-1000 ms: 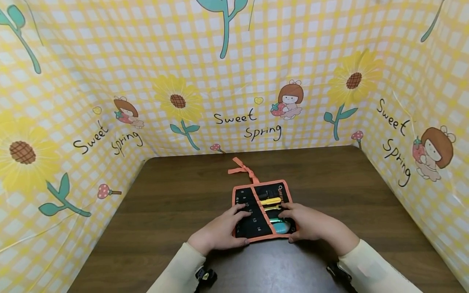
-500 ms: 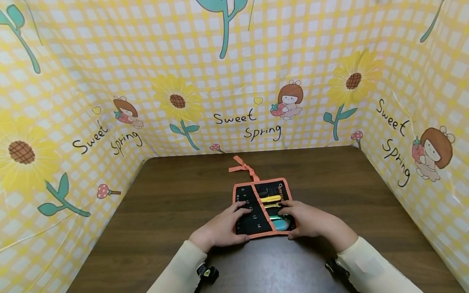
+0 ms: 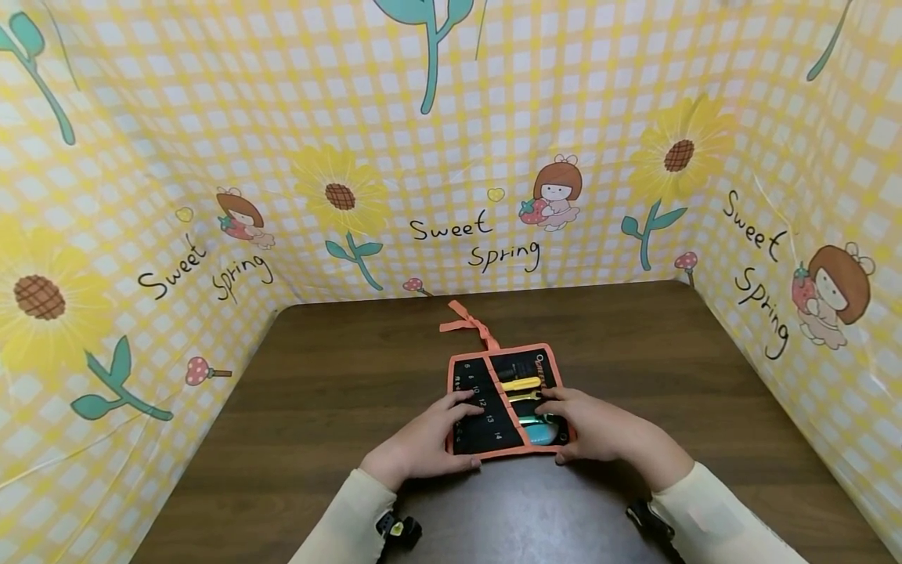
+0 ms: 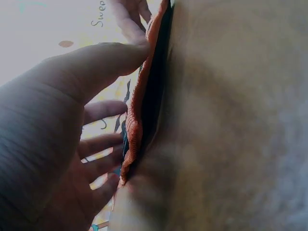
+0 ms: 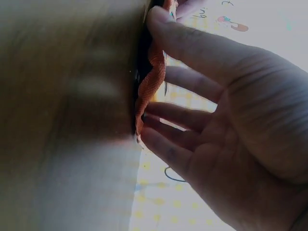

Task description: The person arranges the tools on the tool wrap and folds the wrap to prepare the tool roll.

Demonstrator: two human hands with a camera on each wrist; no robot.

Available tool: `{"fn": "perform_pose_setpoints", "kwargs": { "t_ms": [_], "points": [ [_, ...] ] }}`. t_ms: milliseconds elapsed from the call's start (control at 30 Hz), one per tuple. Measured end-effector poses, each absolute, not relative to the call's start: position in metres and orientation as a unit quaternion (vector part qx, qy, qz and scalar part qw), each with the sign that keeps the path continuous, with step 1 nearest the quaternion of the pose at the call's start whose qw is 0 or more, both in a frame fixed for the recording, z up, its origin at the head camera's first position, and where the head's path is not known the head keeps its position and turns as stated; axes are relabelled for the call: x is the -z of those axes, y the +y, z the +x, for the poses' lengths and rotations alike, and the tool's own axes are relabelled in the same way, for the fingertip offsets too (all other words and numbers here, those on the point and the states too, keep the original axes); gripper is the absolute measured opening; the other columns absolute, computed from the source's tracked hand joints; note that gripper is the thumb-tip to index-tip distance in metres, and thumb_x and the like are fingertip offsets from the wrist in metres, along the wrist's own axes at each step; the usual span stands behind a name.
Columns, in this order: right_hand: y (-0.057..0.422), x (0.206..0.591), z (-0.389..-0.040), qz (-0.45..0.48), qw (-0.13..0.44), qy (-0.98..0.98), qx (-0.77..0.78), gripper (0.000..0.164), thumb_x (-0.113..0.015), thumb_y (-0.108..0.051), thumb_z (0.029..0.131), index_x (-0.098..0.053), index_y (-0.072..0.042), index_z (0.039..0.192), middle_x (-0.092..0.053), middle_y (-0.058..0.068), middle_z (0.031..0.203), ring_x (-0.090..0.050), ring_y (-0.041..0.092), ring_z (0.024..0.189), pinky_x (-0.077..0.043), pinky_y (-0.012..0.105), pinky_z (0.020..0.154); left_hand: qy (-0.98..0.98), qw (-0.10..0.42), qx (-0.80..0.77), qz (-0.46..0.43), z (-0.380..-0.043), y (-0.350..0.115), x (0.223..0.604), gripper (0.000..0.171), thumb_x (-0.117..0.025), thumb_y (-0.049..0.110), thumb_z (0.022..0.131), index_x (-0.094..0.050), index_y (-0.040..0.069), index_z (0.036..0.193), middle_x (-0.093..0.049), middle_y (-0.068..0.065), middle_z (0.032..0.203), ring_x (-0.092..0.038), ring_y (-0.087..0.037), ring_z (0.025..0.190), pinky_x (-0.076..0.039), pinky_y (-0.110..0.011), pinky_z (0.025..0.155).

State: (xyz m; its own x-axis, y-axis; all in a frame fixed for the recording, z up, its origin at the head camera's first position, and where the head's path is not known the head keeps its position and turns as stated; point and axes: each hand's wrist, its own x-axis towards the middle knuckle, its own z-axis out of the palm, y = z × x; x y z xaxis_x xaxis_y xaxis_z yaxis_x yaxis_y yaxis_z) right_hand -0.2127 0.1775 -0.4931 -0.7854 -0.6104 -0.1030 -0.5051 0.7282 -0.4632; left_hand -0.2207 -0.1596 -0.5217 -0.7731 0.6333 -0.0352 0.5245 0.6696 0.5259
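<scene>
A black fabric tool pouch (image 3: 479,435) with orange edging lies flat on the table, its left half printed with size numbers. Tools show in the right half: a yellow handle (image 3: 521,384), a small yellow open-ended wrench (image 3: 524,397), something green and a light blue rounded handle (image 3: 541,435). My left hand (image 3: 426,439) rests on the pouch's left side, fingers spread over the black cloth and thumb at the near edge. On the right side, my right hand (image 3: 602,427) lies likewise, partly covering the tools. In the left wrist view the left thumb (image 4: 120,57) touches the orange edging (image 4: 137,106).
An orange tie strap (image 3: 470,323) stretches from the pouch's far edge across the dark wooden table (image 3: 338,376). Yellow checked cloth (image 3: 437,157) with flower prints encloses the table at the back and both sides. Black wrist devices (image 3: 398,529) sit at the sleeves.
The pouch and both hands shifted slightly away from the body between one second and half a second ago. Since then they have stayed almost still, with both hands in the same pose.
</scene>
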Motion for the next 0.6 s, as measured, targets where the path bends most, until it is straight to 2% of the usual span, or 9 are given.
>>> {"fn": "perform_pose_setpoints", "kwargs": {
  "t_ms": [133,267,433,600],
  "points": [
    [0.178,0.491,-0.208,-0.314,0.102,0.919,0.216,0.067,-0.094,-0.03,0.08,-0.066,-0.01,0.138,-0.046,0.018,0.156,-0.046,0.038,0.14,-0.044,0.055,0.109,0.897,0.066,-0.269,0.344,-0.218,-0.161,0.521,0.067,-0.081,0.06,0.086,-0.061,0.031,0.143,-0.038,0.004,0.162,-0.038,-0.022,0.148,-0.039,-0.051,0.115],
    [0.181,0.489,-0.203,-0.34,0.059,0.914,0.214,0.054,-0.096,-0.029,0.078,-0.072,-0.015,0.125,-0.057,0.005,0.134,-0.056,0.026,0.122,-0.051,0.047,0.098,0.888,0.025,-0.276,0.367,-0.214,-0.163,0.517,0.051,-0.088,0.048,0.084,-0.071,0.029,0.128,-0.055,0.012,0.138,-0.05,-0.013,0.131,-0.045,-0.045,0.109],
    [0.185,0.49,-0.199,-0.348,0.04,0.912,0.215,0.037,-0.097,-0.026,0.075,-0.075,-0.025,0.105,-0.057,-0.01,0.106,-0.055,0.014,0.095,-0.051,0.038,0.082,0.887,0.026,-0.274,0.372,-0.211,-0.165,0.517,0.036,-0.091,0.039,0.083,-0.076,0.03,0.115,-0.058,0.02,0.116,-0.055,-0.006,0.114,-0.05,-0.036,0.097],
    [0.187,0.492,-0.2,-0.343,0.05,0.913,0.218,0.033,-0.097,-0.02,0.074,-0.077,-0.026,0.099,-0.059,-0.012,0.101,-0.057,0.01,0.087,-0.052,0.036,0.079,0.89,0.036,-0.267,0.367,-0.211,-0.165,0.517,0.03,-0.09,0.037,0.085,-0.078,0.03,0.112,-0.059,0.021,0.112,-0.054,-0.006,0.112,-0.05,-0.034,0.095]
  ]
}}
